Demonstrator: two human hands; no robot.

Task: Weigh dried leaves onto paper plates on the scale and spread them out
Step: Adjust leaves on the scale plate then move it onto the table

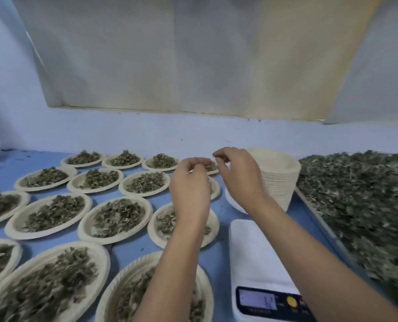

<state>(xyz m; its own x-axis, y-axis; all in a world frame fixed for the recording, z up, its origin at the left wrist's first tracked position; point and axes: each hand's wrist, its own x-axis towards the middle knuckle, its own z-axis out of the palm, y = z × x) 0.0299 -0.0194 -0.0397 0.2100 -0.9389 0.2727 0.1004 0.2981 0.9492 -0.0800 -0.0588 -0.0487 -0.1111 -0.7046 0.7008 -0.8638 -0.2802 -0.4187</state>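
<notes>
Head view; leaves (210,168) beneath left hand (190,182), right hand (236,175)

A pale wall (147,133) with a bluish cast rises behind the desk (5,166), whose top is a flat mid-blue. Over the wall's upper part hangs a large off-white sheet (170,54) with faint lengthwise creases and a straight lower edge. Warm yellowish light tints its right part, while the left looks grey. A second pale panel (379,66) overlaps at far right. Dark crumbs dot the wall's foot, few and scattered.
</notes>
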